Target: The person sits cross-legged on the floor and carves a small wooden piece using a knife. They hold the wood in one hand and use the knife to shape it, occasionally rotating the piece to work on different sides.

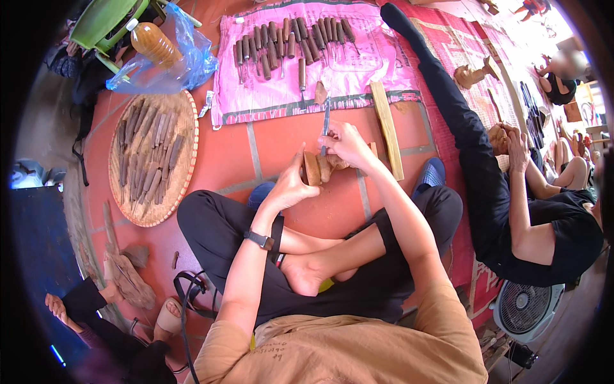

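1. at the far left a round woven tray [185,160] is lying on the red tiled floor [281,144], carrying a heap of wooden-handled tools, well apart from the work. above it a blue plastic bag [185,57] is sitting with a bottle of amber liquid [152,42].
2. the left hand [291,182] is curling closed around a small brown wood piece [314,169], thumb up along its near side, holding it just above the floor in front of the crossed legs. a dark watch [259,240] is sitting on that wrist.
3. the right hand [345,144] is pinching shut on a carving chisel [325,128], its handle pointing away from the person and its tip pressing down into the wood piece, right beside the left thumb.
4. judging from this, the blade could be skidding off the grain and into the left thumb or palm, since the holding fingers are lying so near the cutting line; a loose grip could also be letting the piece twist.
5. beyond the hands a pink mat [256,96] is displaying rows of more chisels, and a pale wooden slat [387,128] is lying beside it.
6. at the right another person in black [543,237] is sitting close and working on their own carving; a bumped elbow could be jolting the cut.
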### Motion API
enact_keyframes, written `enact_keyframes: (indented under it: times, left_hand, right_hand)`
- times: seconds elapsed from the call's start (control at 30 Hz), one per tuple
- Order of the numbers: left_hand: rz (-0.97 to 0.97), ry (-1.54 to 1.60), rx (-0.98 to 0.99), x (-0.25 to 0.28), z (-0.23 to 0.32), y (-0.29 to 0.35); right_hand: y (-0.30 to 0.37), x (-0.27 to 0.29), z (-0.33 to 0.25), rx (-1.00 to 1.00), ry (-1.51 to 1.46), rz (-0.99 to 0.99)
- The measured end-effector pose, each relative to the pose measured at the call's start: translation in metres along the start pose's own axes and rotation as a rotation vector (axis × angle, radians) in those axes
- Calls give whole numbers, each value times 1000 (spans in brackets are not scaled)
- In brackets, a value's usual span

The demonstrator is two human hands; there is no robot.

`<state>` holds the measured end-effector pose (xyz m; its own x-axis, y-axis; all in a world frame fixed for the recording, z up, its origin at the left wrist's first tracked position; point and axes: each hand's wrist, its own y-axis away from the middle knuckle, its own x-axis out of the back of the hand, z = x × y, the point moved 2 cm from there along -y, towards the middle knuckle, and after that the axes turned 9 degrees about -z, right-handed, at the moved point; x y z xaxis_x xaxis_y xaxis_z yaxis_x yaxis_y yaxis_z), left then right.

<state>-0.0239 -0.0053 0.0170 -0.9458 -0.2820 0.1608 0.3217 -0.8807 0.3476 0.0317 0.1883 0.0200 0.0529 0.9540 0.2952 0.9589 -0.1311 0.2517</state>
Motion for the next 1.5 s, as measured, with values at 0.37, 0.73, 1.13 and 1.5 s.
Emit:
enact_keyframes:
  times: [0.37,0.73,1.13,1.5]
  left_hand:
    - [15,17,22,-7,-4,4]
    - [31,-9,-2,-13,-5,9]
    - [37,-25,-18,-11,0,9]
    - [71,-83,-73,-14,-2,7]
  right_hand:
    - [7,-11,-36,24,340,37]
    - [9,-10,-22,-43,211,32]
    - [1,-10,-5,-92,-19,9]
    - [-9,-7,13,-114,17,127]
